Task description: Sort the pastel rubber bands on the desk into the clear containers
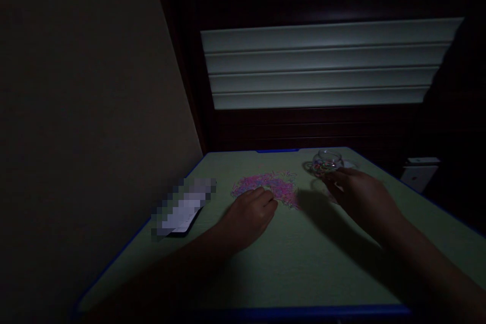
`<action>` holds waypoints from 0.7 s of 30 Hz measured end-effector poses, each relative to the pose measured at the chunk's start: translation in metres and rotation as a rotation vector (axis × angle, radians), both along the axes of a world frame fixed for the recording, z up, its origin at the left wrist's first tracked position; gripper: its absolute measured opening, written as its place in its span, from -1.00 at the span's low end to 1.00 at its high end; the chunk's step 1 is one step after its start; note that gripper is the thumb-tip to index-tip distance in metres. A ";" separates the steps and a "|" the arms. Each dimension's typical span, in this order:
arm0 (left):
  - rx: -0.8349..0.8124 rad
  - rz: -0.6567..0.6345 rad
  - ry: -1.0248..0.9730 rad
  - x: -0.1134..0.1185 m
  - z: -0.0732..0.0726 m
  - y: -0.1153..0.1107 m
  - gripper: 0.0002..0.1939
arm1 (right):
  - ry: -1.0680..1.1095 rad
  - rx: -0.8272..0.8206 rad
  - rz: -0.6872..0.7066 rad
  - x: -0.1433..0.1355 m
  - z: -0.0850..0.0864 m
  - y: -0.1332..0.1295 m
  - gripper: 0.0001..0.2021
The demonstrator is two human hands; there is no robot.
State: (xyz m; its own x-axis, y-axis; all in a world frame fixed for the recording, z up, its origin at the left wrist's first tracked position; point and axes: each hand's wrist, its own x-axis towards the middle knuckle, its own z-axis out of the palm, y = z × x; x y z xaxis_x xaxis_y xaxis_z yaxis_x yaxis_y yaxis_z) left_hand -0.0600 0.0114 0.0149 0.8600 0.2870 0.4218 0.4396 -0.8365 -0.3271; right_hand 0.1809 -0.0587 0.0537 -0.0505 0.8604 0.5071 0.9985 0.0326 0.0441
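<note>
A flat pile of small pink, purple and blue pieces (279, 186) lies spread on the green table. My left hand (252, 215) rests at the pile's near edge, its fingers curled together; what they hold, if anything, is hidden. To the right, my right hand (355, 195) is above the table just in front of a round clear glass jar (328, 159). Its thumb and fingers are pinched near the jar's front, and whatever is between them is too dark and small to make out. Colourful small pieces lie in the bottom of the jar.
A bright phone-like device (184, 212), partly pixelated, lies at the table's left side. The green table top (288, 268) has a blue edge. Behind it stands a dark panel with pale slats (322, 63). A white box (419, 174) is beyond the right edge.
</note>
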 end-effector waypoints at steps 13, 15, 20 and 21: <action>-0.111 0.235 0.047 -0.004 0.001 0.007 -0.84 | 0.141 -0.175 0.272 -0.009 -0.010 0.003 -0.80; -0.109 0.244 0.052 -0.005 -0.002 0.009 -0.84 | 0.144 -0.170 0.269 -0.009 -0.010 0.003 -0.79; -0.087 0.244 0.054 -0.007 -0.008 0.012 -0.82 | 0.133 -0.167 0.278 -0.008 -0.011 0.005 -0.78; -0.088 0.247 0.055 -0.007 -0.008 0.013 -0.82 | 0.128 -0.161 0.279 -0.008 -0.011 0.005 -0.79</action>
State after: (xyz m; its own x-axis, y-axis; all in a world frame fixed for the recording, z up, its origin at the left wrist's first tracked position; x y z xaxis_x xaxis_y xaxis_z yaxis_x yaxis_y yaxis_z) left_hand -0.0674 0.0240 0.0068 0.7803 0.5247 0.3403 0.6176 -0.7320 -0.2875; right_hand 0.1729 -0.0536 0.0429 -0.2395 0.8921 0.3832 0.9473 0.3012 -0.1090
